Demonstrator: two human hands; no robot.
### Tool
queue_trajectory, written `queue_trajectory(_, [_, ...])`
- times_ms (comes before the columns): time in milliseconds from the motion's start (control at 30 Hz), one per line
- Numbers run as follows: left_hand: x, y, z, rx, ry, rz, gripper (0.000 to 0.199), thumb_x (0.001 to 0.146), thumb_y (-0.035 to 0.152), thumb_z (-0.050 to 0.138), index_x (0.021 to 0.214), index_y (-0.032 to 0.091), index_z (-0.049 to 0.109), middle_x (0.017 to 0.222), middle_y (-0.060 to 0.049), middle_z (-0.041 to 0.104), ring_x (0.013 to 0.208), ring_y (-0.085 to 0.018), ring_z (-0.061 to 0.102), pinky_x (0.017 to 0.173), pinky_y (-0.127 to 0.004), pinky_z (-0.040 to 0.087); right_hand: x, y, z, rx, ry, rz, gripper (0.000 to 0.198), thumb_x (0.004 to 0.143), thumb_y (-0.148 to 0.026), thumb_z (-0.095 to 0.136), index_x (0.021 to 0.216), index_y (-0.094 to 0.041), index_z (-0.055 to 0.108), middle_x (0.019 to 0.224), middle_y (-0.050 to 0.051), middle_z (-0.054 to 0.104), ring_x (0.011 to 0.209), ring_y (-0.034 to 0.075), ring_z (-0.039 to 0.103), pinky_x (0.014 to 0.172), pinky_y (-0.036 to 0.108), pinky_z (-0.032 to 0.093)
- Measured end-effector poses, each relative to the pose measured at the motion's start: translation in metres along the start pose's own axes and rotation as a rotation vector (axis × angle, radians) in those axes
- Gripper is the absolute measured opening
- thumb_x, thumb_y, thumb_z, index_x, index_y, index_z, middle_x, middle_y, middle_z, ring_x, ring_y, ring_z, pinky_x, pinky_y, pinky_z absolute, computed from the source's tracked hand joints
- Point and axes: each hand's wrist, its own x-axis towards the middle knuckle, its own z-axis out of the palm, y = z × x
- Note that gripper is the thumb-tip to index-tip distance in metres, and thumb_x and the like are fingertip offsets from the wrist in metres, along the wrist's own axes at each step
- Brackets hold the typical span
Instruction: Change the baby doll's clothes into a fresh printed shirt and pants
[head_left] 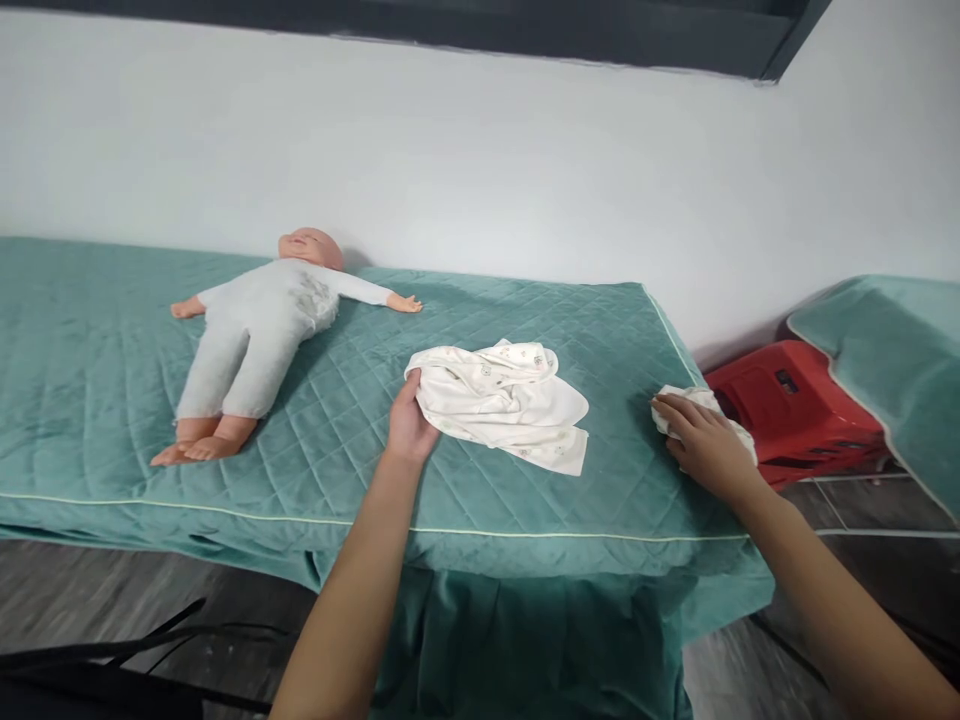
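On a green quilted bed cover (600,510) lies a bunched white baby garment or cloth (495,395) with a small print. My left hand (411,425) grips its left end, the thumb on top and the other fingers hidden beneath the fabric. Far to the right, at the bed's edge, my right hand (701,440) is curled over a smaller crumpled white cloth (739,432). A baby doll (259,320) in a pale, fuzzy suit lies on its back to the left of my left hand, arms spread, head toward the wall.
Behind the bed rises a white wall (487,170) with a dark frame above. Beyond the right edge sits a red plastic stool or crate (802,400), partly under another green cover (892,350). Dark straps or cables (150,640) show at lower left over the wood-look floor.
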Motion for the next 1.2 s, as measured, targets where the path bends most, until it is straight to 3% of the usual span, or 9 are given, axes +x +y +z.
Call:
queue_trajectory(300, [0.002, -0.002, -0.004, 0.001, -0.060, -0.002, 0.032, 0.088, 0.034, 0.066, 0.109, 0.011, 0.070, 0.108, -0.013, 0.078, 0.113, -0.026, 0.071, 0.105, -0.039, 0.053, 0.016, -0.044, -0.023, -0.036, 0.121, 0.048, 0.051, 0.098, -0.040, 0.051, 0.143, -0.017, 0.048, 0.152, 0.017, 0.049, 0.147, 0.039, 0.036, 0.116, 0.067, 0.029])
queue_trajectory(533, [-0.012, -0.015, -0.003, 0.281, -0.063, 0.165, 0.049, 0.065, 0.027, 0.089, 0.109, 0.017, 0.073, 0.104, -0.008, 0.078, 0.098, -0.025, 0.074, 0.090, -0.033, 0.058, 0.071, -0.123, -0.042, 0.303, 0.238, -0.098, 0.050, 0.097, -0.033, 0.055, 0.145, -0.021, 0.044, 0.150, 0.015, 0.050, 0.145, 0.034, 0.041, 0.116, 0.059, 0.037])
queue_trajectory(667, [-0.019, -0.018, -0.007, 0.509, -0.194, 0.093, 0.047, 0.063, 0.025, 0.090, 0.107, 0.015, 0.076, 0.103, -0.006, 0.077, 0.089, -0.023, 0.072, 0.080, -0.029, 0.055, 0.121, -0.173, -0.061, 0.500, 0.244, -0.222, 0.052, 0.097, -0.027, 0.050, 0.148, -0.022, 0.040, 0.154, 0.013, 0.046, 0.146, 0.029, 0.040, 0.117, 0.053, 0.037])
queue_trajectory(767, [-0.016, -0.014, -0.011, 0.620, -0.282, 0.026, 0.034, 0.064, 0.025, 0.089, 0.094, 0.013, 0.078, 0.089, -0.005, 0.076, 0.078, -0.021, 0.069, 0.072, -0.027, 0.051, 0.156, -0.203, -0.073, 0.535, 0.176, -0.337, 0.055, 0.094, -0.008, 0.037, 0.148, -0.021, 0.042, 0.158, 0.008, 0.043, 0.150, 0.025, 0.033, 0.121, 0.052, 0.030])
queue_trajectory(833, [-0.014, -0.011, -0.013, 0.622, -0.308, -0.012, 0.028, 0.063, 0.026, 0.090, 0.083, 0.012, 0.077, 0.077, -0.004, 0.073, 0.069, -0.018, 0.065, 0.066, -0.027, 0.048, 0.174, -0.218, -0.076, 0.528, 0.134, -0.406, 0.057, 0.091, -0.003, 0.036, 0.143, -0.022, 0.048, 0.152, 0.006, 0.051, 0.147, 0.024, 0.037, 0.121, 0.052, 0.025])
queue_trajectory(900, [-0.013, -0.009, -0.015, 0.591, -0.324, -0.043, 0.027, 0.061, 0.027, 0.091, 0.077, 0.012, 0.075, 0.072, -0.003, 0.071, 0.064, -0.017, 0.062, 0.063, -0.027, 0.046, 0.185, -0.227, -0.075, 0.488, 0.123, -0.439, 0.049, 0.092, -0.003, 0.038, 0.133, -0.022, 0.056, 0.134, 0.006, 0.065, 0.132, 0.024, 0.051, 0.120, 0.051, 0.023])
queue_trajectory(967, [-0.013, -0.008, -0.016, 0.573, -0.341, -0.062, 0.028, 0.061, 0.029, 0.090, 0.077, 0.012, 0.075, 0.071, -0.002, 0.070, 0.063, -0.015, 0.060, 0.063, -0.027, 0.045, 0.191, -0.230, -0.072, 0.411, 0.133, -0.420, 0.035, 0.095, -0.008, 0.041, 0.119, -0.021, 0.063, 0.111, 0.006, 0.071, 0.110, 0.024, 0.060, 0.113, 0.048, 0.030])
queue_trajectory(1100, [-0.014, -0.009, -0.012, 0.641, -0.325, 0.007, 0.025, 0.065, 0.028, 0.088, 0.082, 0.015, 0.076, 0.074, 0.001, 0.068, 0.065, -0.014, 0.055, 0.063, -0.025, 0.040, 0.186, -0.220, -0.073, 0.246, 0.184, -0.320, 0.017, 0.096, -0.015, 0.051, 0.105, -0.019, 0.065, 0.097, 0.007, 0.069, 0.093, 0.026, 0.058, 0.087, 0.039, 0.038])
queue_trajectory(1200, [-0.012, -0.010, -0.007, 0.701, -0.274, 0.173, 0.012, 0.067, 0.020, 0.084, 0.074, 0.017, 0.074, 0.073, 0.002, 0.063, 0.068, -0.013, 0.051, 0.065, -0.024, 0.038, 0.172, -0.205, -0.081, 0.174, 0.283, -0.277, 0.013, 0.095, -0.019, 0.053, 0.102, -0.018, 0.064, 0.094, 0.007, 0.068, 0.090, 0.026, 0.057, 0.082, 0.038, 0.036])
